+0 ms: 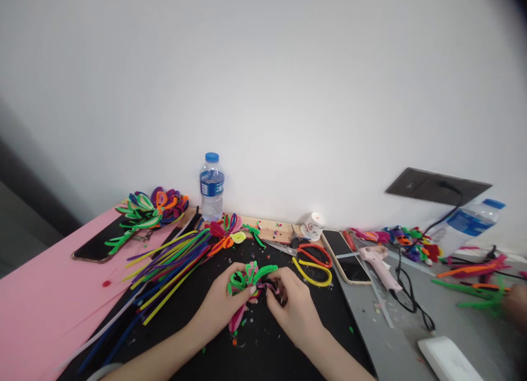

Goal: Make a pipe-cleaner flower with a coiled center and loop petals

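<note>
Between my two hands is a pipe-cleaner flower (256, 275) with green, pink and dark looped petals, held just above a black mat (288, 342). My left hand (224, 298) grips it from the left, thumb pressed on its middle. From the right, my right hand (293, 304) pinches a dark part of the same flower; the fingertips partly hide what they hold. A long pink loop hangs below the left fingers. Past the right hand lie scissors (316, 260) with red and yellow handles. A bundle of loose pipe cleaners (173, 268) lies left of my hands.
Along the wall stand a water bottle (212, 191) and a tipped paper cup (313, 226). Finished pipe-cleaner flowers (154, 208) cover a phone at left. To the right are another phone (348, 257), a pink glue gun (381, 268) with its cord, a white box (448, 359) and another person's hand (516, 301).
</note>
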The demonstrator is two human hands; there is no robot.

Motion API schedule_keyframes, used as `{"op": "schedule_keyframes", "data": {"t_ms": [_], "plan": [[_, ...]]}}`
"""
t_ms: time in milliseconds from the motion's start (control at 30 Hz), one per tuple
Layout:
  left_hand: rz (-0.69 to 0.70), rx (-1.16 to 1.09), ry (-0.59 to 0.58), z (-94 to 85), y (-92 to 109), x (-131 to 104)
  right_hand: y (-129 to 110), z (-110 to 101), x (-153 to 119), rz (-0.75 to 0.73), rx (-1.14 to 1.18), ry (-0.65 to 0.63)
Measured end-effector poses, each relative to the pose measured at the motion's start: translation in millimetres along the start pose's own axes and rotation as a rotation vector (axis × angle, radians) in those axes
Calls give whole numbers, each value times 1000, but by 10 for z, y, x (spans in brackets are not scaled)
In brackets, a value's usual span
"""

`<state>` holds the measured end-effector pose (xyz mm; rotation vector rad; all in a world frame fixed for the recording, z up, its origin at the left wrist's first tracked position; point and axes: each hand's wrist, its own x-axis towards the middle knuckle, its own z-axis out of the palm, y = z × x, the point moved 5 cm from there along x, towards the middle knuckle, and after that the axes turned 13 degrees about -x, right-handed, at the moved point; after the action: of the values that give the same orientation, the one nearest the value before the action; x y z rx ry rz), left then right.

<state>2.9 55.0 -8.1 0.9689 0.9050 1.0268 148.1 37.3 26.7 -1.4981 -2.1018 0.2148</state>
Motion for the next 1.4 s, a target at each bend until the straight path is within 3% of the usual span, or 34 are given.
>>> {"op": "schedule_keyframes", "data": {"t_ms": [233, 467, 700, 833, 1100, 1400], "plan": [[134, 101, 9, 26, 113, -46, -58, 6, 16, 9, 38, 41], [164, 134, -18, 25, 110, -57, 18, 90, 15, 39, 86, 19], [125, 139, 6, -1, 105, -37, 194, 36, 56, 201, 139, -1], [99, 110, 16, -32, 83, -25, 324, -6, 103, 299, 293, -19], [154, 158, -87, 50, 121, -79, 170, 131, 108, 288, 563, -338], [136, 143, -59, 30, 126, -55, 297, 101, 135, 324, 506, -254]]}}
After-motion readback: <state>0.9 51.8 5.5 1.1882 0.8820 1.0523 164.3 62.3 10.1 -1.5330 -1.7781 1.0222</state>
